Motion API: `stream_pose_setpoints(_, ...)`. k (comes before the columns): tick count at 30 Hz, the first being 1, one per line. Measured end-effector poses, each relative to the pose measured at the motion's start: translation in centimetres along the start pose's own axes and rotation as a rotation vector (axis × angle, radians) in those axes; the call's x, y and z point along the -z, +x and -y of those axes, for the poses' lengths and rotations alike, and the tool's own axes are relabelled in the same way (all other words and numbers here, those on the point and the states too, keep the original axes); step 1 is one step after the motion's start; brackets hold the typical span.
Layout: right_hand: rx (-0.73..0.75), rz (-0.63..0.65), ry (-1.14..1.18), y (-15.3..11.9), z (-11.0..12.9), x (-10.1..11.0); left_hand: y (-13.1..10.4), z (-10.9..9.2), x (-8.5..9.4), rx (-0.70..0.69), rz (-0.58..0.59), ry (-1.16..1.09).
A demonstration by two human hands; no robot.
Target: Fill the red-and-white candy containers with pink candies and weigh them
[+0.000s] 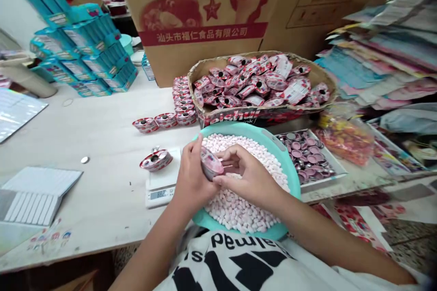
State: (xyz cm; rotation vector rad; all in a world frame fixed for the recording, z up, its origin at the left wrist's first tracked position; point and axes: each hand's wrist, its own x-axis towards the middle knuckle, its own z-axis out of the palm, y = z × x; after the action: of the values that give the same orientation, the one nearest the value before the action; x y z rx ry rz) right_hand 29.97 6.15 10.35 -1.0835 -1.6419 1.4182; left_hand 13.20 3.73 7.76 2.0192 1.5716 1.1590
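My left hand [194,175] is closed around a small oval pink-and-silver candy tin [210,163], held tilted above a turquoise basin [295,186]. Curled in from the other side, my right hand [251,175] has its thumb against the tin's lower end and its fingers bent close to the upper edge. Whether a candy is between those fingers cannot be made out. Small pale pink candies [246,209] fill the basin. Left of my hands, a red-patterned oval tin [156,160] with a dark round opening rests on a white digital scale [159,184] with a lit display.
Behind the basin is a cut-down carton [218,116] heaped with similar tins [252,79]. Several tins [166,120] stand in rows beside it. Round pink caps [309,157] fill a tray on the right. Stacked blue boxes [85,54] and a large cardboard box [205,54] stand behind.
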Motion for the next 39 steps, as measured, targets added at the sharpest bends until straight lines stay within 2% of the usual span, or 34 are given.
stream_pose_setpoints(2, -0.005, 0.067, -0.127, 0.4, -0.8, 1.3, -0.3, 0.5, 0.2, 0.088, 0.001, -0.033)
stream_pose_setpoints(5, -0.043, 0.251, -0.540, 0.8, -1.8, 3.5, -0.9, 1.2, 0.5, 0.178, -0.032, -0.099)
stream_pose_setpoints(7, -0.098, 0.413, -0.719, 0.8, -2.5, 4.2, -1.1, 1.4, 0.5, 0.184, -0.021, -0.133)
stream_pose_setpoints(9, -0.090, 0.499, -0.776, 0.6, -2.9, 4.3, -1.1, 1.5, 0.5, 0.167, 0.014, -0.146)
stream_pose_setpoints(16, 0.057, 0.438, -0.778, -0.1, -2.9, 3.8, -1.0, 2.2, 0.4, 0.076, 0.131, -0.093)
stream_pose_setpoints(22, 0.019, 0.304, -0.736, -0.4, -3.8, 3.6, -0.7, 2.4, 0.4, 0.053, 0.172, -0.041)
stream_pose_setpoints(28, -0.022, 0.251, -0.567, 0.0, -4.1, 3.8, -0.9, 1.2, 0.3, -0.126, 0.323, 0.101)
stream_pose_setpoints(30, -0.028, 0.230, -0.519, 0.0, -4.2, 3.9, -1.3, 1.1, 1.2, -0.166, 0.296, 0.179)
stream_pose_setpoints(31, -0.030, 0.222, -0.506, 0.0, -4.3, 3.9, -1.5, 1.4, 1.9, -0.162, 0.227, 0.212)
stream_pose_setpoints(33, -0.036, 0.215, -0.491, 0.0, -4.5, 3.9, -1.9, 2.9, 4.1, -0.096, 0.007, 0.295)
stream_pose_setpoints(35, -0.044, 0.228, -0.482, 0.0, -4.5, 4.0, -2.0, 5.3, 6.6, 0.030, -0.196, 0.442)
stream_pose_setpoints(36, -0.047, 0.238, -0.483, 0.1, -4.5, 4.0, -2.0, 6.7, 7.8, 0.101, -0.219, 0.541)
stream_pose_setpoints(37, -0.048, 0.250, -0.487, 0.2, -4.5, 4.0, -1.9, 8.1, 8.9, 0.169, -0.174, 0.601)
stream_pose_setpoints(39, -0.046, 0.262, -0.501, 0.4, -4.5, 4.1, -1.7, 10.4, 10.3, 0.276, 0.012, 0.562)
